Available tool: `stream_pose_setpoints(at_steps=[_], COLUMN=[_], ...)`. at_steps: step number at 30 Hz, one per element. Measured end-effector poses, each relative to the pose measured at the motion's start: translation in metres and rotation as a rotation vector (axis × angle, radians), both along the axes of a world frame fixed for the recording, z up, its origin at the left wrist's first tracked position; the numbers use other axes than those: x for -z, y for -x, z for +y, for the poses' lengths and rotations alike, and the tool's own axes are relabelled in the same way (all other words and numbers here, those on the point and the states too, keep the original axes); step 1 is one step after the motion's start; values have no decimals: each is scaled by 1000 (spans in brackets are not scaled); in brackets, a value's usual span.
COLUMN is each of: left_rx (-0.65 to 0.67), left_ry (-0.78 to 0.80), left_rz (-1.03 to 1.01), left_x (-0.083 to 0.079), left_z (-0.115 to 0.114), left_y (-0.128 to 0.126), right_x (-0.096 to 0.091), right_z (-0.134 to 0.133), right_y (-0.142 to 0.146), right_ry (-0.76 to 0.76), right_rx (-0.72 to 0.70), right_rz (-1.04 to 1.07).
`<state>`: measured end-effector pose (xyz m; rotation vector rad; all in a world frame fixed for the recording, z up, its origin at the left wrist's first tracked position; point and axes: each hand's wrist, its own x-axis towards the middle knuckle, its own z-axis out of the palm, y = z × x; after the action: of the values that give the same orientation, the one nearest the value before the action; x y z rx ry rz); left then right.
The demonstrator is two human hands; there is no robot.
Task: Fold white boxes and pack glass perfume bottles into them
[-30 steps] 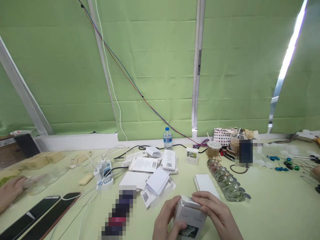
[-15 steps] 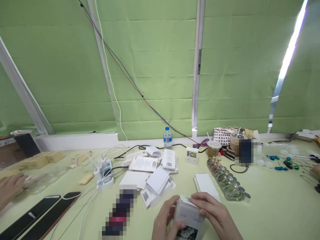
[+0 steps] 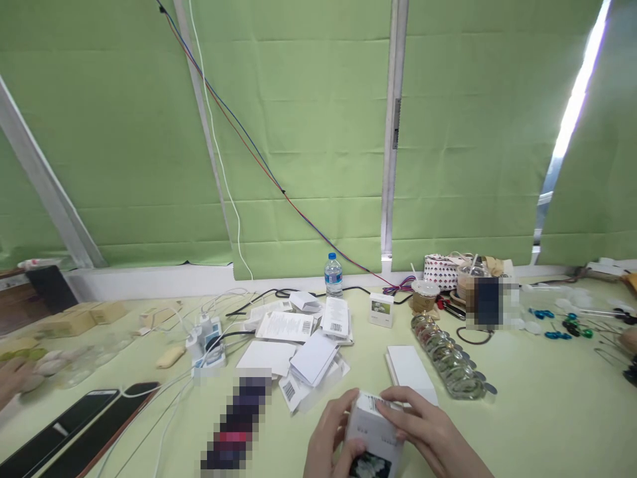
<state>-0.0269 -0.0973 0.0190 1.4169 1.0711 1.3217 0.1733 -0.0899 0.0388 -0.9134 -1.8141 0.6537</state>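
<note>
At the bottom centre both my hands hold a small white carton (image 3: 372, 428) with a barcode on its top flap and a flower picture on its front. My left hand (image 3: 328, 439) grips its left side, the thumb on the front face. My right hand (image 3: 432, 435) wraps the right side, its fingers pressed over the top flap. A flat white box (image 3: 409, 366) lies just beyond the carton. A heap of flattened white cartons (image 3: 304, 338) with barcodes sits beyond my left hand.
A row of round glass jars (image 3: 448, 357) runs on the right. An identical small carton (image 3: 381, 309) and a water bottle (image 3: 334, 275) stand further back. Chargers with cables (image 3: 206, 338) and two phones (image 3: 79, 425) lie left. Another person's hand (image 3: 12, 382) is at the left edge.
My right fingers slid further over the carton's top flap, and the carton sank slightly toward the bottom edge. The other person's hand at the left drew back toward the edge.
</note>
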Motion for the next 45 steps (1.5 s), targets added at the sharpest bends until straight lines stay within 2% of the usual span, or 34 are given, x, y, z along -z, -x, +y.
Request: stream_pose_setpoints(at_steps=[5,10,14,17,21,23,26,28,30,32,35,37,40,45], left_rx=[57,59,46,32,113,-6,-387,-600,-676,-569,-211,-52,-29,-72], left_ry=[-14,72,92,-56,-299,-403,-510,-477,-330,-147,51,124,186,227], left_rz=[-7,-111,-113,37,377,443,395,314,210,85,-118,-201,-177,-70], left_x=[-4,-3,-6,-15,-32,-37,-38,-36,-31,-22,-9,-4,-6,-8], left_z=[-1,-2,-3,-2,0,0,-1,0,3,6,10,12,13,17], left_y=[-1,-1,3,7,8,5,2,3,2,-3,-14,-20,-19,-10], right_x=[-6,14,17,8,1,5,17,25,29,32,38,44,54,50], right_z=[-1,-4,-5,-5,-4,-3,1,3,4,2,0,0,4,13], right_y=[-6,6,12,10,3,3,7,13,20,28,40,43,38,14], right_ry=[22,120,141,107,45,106,302,417,507,580,657,686,578,235], right_rx=[-135,-22,-58,-30,88,100,133,175,210,219,130,47,13,287], right_rz=[-102,162,194,187,43,33,296,562,773,909,980,930,774,502])
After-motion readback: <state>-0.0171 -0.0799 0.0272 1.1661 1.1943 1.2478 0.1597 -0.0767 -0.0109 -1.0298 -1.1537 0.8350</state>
